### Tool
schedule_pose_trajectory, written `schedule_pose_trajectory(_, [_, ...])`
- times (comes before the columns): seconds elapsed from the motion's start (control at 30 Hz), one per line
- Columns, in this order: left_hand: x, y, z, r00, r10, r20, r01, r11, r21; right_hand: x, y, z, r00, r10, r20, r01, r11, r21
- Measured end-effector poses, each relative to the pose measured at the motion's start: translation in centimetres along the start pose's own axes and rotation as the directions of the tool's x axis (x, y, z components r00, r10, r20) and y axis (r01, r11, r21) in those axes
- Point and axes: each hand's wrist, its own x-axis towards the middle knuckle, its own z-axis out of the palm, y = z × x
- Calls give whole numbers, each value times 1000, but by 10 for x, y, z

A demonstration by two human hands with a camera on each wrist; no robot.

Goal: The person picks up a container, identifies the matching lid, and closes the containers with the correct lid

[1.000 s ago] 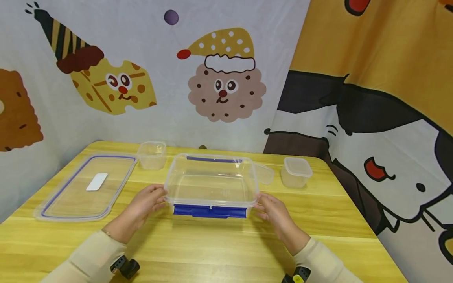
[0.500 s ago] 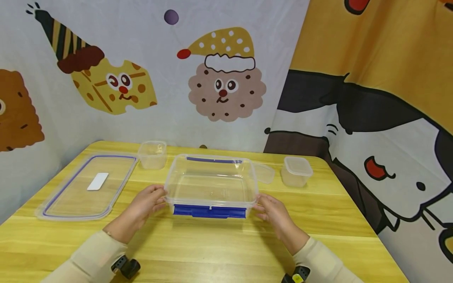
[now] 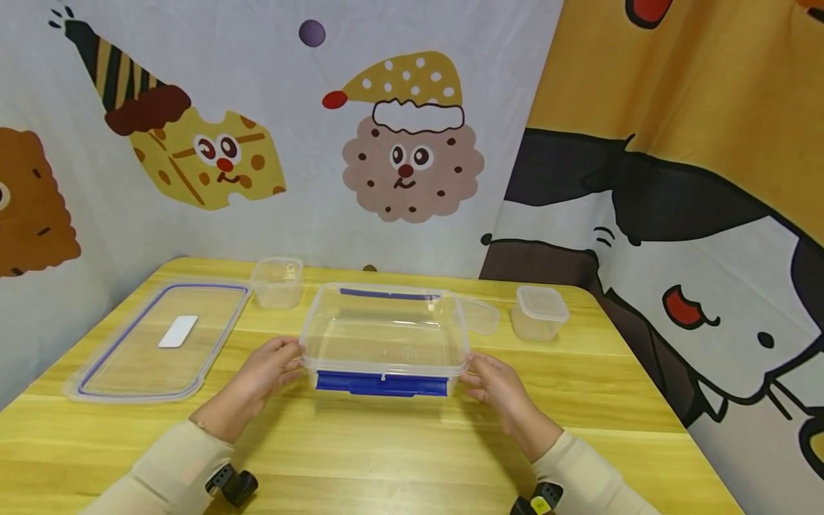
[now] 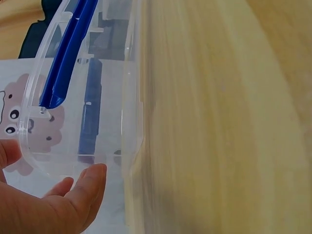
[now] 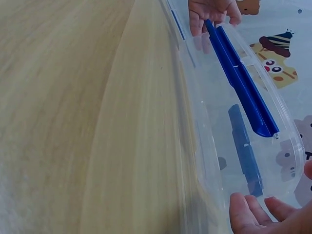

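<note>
Nothing visibly shifted: half-curled hands (image 3: 270, 370) (image 3: 498, 386) hold the clear box (image 3: 385, 340).

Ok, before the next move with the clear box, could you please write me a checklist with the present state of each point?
1. Left hand on the clear box: ok, it holds the left end near the front corner.
2. Right hand on the opposite end: ok, also near the front corner.
3. Clear box upright, with nothing inside: ok.
4. Large lid apart from the box: ok, it lies on the table to the left.
5. Free space on the right: not ok, a small lid lies close by, partly behind the box.
6. Firm grip: cannot tell, pressure does not show.
</note>
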Motion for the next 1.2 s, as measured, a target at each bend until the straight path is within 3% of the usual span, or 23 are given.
schedule_pose_trajectory(0.63, [-4,-4,-7,997,18,80,-18,1000,-4,5,4,-2,994,29,106,-32,999,31])
schedule_pose_trajectory(1.2, [0,2,-16,997,22,79,-22,1000,1,15,3,0,994,47,99,-58,993,101])
